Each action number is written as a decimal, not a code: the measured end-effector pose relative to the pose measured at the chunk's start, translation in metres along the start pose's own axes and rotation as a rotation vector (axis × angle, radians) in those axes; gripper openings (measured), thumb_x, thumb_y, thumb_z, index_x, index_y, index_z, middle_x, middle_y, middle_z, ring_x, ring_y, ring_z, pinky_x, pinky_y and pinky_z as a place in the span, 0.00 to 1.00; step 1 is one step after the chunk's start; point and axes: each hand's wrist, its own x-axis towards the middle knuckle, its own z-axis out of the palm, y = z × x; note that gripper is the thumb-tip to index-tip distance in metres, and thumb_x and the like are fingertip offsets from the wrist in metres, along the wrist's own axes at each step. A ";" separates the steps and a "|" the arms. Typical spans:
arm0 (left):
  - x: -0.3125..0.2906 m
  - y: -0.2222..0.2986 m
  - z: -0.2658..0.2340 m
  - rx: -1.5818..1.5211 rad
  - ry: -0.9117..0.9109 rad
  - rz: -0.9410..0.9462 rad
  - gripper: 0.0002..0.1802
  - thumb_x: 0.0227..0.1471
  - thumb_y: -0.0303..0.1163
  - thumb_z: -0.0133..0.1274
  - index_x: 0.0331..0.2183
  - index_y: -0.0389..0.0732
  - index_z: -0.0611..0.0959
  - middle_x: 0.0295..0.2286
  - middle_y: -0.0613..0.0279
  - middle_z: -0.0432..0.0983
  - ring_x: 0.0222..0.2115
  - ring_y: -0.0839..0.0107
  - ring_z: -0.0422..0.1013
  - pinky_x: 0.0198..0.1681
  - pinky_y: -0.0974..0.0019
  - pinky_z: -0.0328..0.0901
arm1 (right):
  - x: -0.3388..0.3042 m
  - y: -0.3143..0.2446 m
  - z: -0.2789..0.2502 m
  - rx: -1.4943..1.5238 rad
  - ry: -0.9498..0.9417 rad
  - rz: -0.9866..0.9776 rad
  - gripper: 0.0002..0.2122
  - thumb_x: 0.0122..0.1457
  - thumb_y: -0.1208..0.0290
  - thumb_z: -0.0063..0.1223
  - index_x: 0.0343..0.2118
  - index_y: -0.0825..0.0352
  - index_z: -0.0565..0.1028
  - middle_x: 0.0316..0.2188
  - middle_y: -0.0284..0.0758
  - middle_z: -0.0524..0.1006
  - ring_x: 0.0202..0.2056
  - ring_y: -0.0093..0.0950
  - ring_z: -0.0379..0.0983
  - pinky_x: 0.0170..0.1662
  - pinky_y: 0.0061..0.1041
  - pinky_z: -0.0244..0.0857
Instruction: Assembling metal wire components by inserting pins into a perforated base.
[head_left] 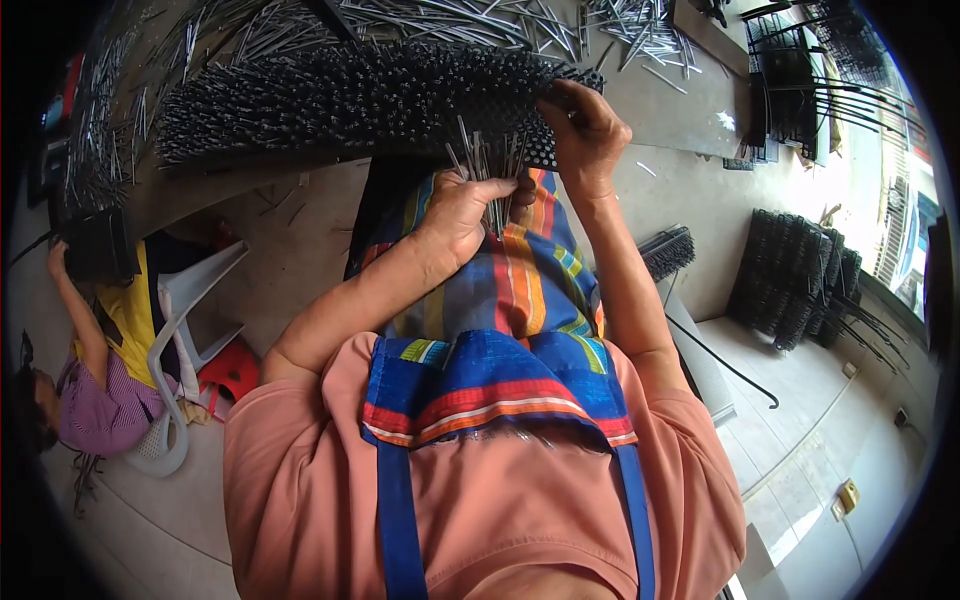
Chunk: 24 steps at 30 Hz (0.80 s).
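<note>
My left hand (458, 208) is closed around a bunch of thin grey metal rods (478, 152), which stand up out of the fist over my lap. Just beyond it lies a long black block (541, 150) with a grid of small holes along its near right end. Dark rods (340, 105) stand densely packed over most of that block, their tips upward. My right hand (592, 135) is over the block's right end, thumb and fingers pinched together. Whatever lies between those fingertips is too small or hidden to make out.
Loose rods (480, 25) lie in heaps on the table's far side. At the left, another person (110, 400) sits on a white plastic chair (185, 340), a hand at a dark block. Black bristly racks (790, 280) stand on the floor at right, near a hooked black rod (725, 365).
</note>
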 end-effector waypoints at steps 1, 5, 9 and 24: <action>0.001 0.001 0.003 -0.023 0.011 0.022 0.08 0.48 0.17 0.53 0.34 0.33 0.82 0.28 0.56 0.81 0.26 0.68 0.77 0.27 0.67 0.70 | 0.001 -0.001 -0.002 0.065 0.005 -0.031 0.07 0.46 0.81 0.62 0.30 0.69 0.80 0.24 0.34 0.79 0.24 0.22 0.75 0.29 0.19 0.66; 0.000 0.004 0.006 -0.013 -0.019 0.040 0.06 0.48 0.17 0.54 0.32 0.33 0.82 0.26 0.55 0.80 0.25 0.66 0.77 0.26 0.67 0.71 | 0.001 0.004 -0.005 0.052 -0.051 -0.063 0.07 0.47 0.82 0.61 0.31 0.69 0.80 0.23 0.35 0.78 0.25 0.22 0.75 0.29 0.19 0.67; 0.005 -0.001 0.003 -0.014 -0.009 0.044 0.07 0.47 0.16 0.54 0.32 0.33 0.82 0.26 0.55 0.81 0.25 0.66 0.78 0.26 0.67 0.70 | 0.003 0.002 -0.005 0.039 -0.088 -0.041 0.07 0.49 0.81 0.61 0.32 0.68 0.81 0.24 0.35 0.78 0.26 0.23 0.75 0.30 0.20 0.67; 0.004 -0.002 0.003 -0.012 -0.002 0.002 0.09 0.48 0.17 0.53 0.35 0.32 0.81 0.30 0.56 0.81 0.26 0.68 0.76 0.29 0.65 0.69 | -0.001 0.008 -0.009 0.059 -0.033 -0.108 0.05 0.48 0.83 0.59 0.29 0.69 0.79 0.23 0.35 0.77 0.25 0.23 0.75 0.30 0.19 0.67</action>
